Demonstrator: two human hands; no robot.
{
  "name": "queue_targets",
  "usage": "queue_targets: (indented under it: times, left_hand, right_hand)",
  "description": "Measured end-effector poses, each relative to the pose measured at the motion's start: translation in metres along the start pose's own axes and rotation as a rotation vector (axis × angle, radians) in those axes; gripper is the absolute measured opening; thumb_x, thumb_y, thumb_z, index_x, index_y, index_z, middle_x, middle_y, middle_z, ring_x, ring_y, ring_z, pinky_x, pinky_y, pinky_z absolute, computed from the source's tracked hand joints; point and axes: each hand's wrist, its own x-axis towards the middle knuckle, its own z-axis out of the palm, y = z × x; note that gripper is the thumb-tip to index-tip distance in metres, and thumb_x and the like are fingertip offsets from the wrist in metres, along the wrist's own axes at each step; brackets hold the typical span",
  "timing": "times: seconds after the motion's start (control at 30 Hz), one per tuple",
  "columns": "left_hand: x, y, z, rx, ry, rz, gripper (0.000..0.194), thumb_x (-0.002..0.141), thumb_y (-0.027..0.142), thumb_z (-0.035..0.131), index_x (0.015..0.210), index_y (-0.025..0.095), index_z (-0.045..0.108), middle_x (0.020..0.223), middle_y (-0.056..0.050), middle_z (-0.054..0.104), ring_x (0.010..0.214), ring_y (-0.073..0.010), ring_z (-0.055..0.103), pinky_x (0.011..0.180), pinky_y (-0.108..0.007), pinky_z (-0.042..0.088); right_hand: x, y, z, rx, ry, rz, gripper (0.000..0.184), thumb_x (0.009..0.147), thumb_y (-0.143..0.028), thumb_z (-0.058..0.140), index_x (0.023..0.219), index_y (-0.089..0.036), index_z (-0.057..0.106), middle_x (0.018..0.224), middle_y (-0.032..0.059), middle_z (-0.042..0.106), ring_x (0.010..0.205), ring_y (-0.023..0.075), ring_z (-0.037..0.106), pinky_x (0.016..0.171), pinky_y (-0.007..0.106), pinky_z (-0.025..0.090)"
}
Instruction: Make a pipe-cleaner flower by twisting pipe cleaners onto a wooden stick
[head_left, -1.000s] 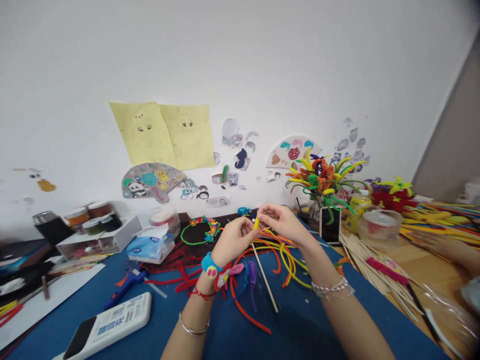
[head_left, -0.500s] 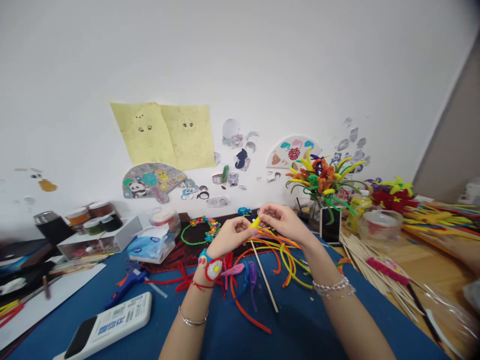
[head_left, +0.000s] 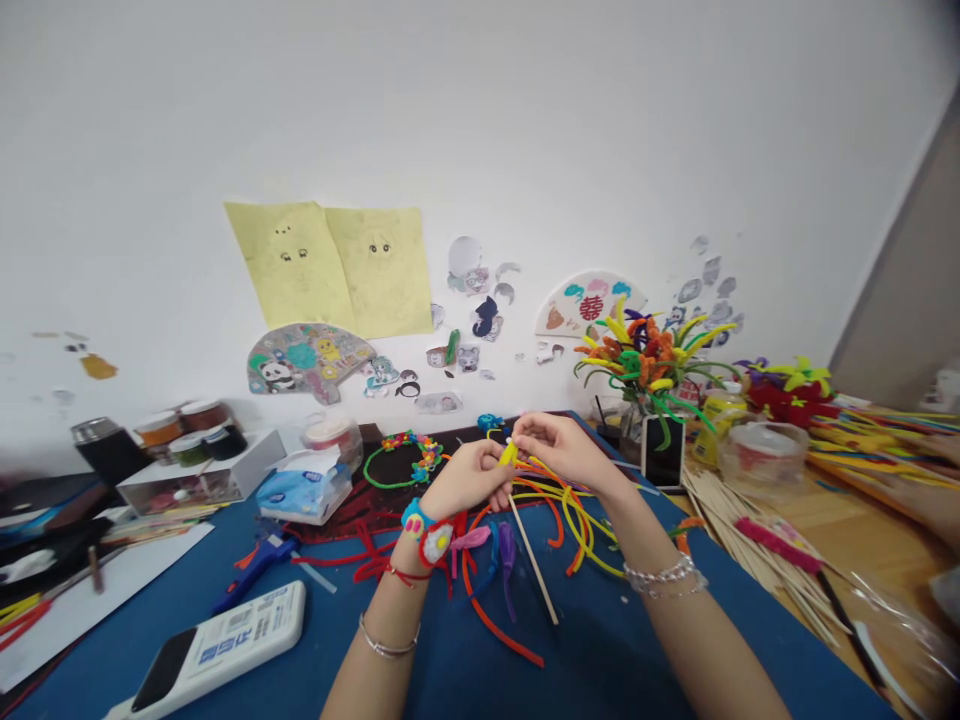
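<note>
A short bent piece of yellow pipe cleaner is up between my two hands, above the far part of the blue mat. My left hand is closed around its lower part, thumb and fingers pressed together. The fingertips of my right hand pinch at its upper end, where a small pale tip shows. Below the hands a thin wooden stick lies slanted on the mat. Orange and yellow pipe cleaners spread beneath my right wrist, and purple and pink shaped pieces lie by my left wrist.
On the left are a blue glue gun, a white handheld device and a tissue pack. Behind stands a pipe-cleaner bouquet beside a phone. Wooden sticks lie right, near another person's hand.
The yellow piece has turned more upright between my fingers, and my left fingers have shifted, with some now showing below it. The view has moved slightly.
</note>
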Motion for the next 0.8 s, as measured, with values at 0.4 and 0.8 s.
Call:
queue_targets:
  times: [0.4, 0.8]
  left_hand:
    - [-0.011, 0.002, -0.022, -0.066, -0.433, -0.049, 0.039, 0.073, 0.046, 0.054, 0.082, 0.009, 0.064, 0.084, -0.014, 0.066, 0.070, -0.0170, 0.064, 0.066, -0.028, 0.050]
    - [-0.008, -0.003, -0.018, -0.152, -0.325, -0.063, 0.042, 0.080, 0.051, 0.038, 0.092, 0.014, 0.054, 0.081, -0.010, 0.063, 0.068, -0.0159, 0.061, 0.061, -0.029, 0.049]
  right_hand:
    - [-0.002, 0.002, -0.014, 0.117, -0.076, -0.040, 0.020, 0.074, -0.036, 0.057, 0.078, -0.016, 0.056, 0.075, 0.0031, 0.056, 0.071, 0.0141, 0.054, 0.069, 0.028, 0.045]
    - [-0.002, -0.008, -0.011, -0.170, -0.107, -0.226, 0.017, 0.079, -0.032, 0.053, 0.072, -0.017, 0.058, 0.075, 0.0033, 0.056, 0.074, 0.0150, 0.051, 0.076, 0.030, 0.040]
